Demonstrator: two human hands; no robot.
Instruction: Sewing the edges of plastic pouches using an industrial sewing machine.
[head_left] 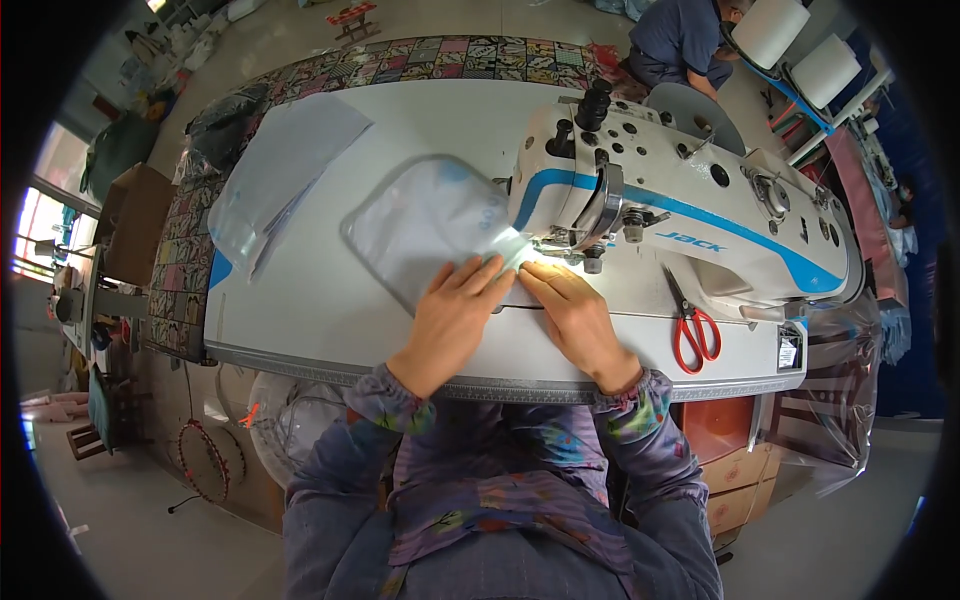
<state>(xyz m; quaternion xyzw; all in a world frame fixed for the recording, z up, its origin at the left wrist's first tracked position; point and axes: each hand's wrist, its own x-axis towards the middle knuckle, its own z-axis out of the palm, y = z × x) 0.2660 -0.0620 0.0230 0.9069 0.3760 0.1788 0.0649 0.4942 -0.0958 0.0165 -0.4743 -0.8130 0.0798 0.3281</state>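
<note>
A clear plastic pouch piece [425, 225] with a grey bound edge lies flat on the white sewing table [300, 310]. Its near right corner sits under the needle area of the white and blue sewing machine [690, 215]. My left hand [455, 315] lies flat on the pouch's near edge, fingers spread and pointing at the needle. My right hand [575, 315] presses down just right of it, fingertips close to the presser foot. Neither hand grips anything; both rest palm down on the material.
Red-handled scissors [692, 325] lie on the table right of my right hand. A stack of clear plastic sheets [280, 175] sits at the far left. A patterned cloth [440, 60] covers the surface behind. A person [685, 40] crouches at the back right.
</note>
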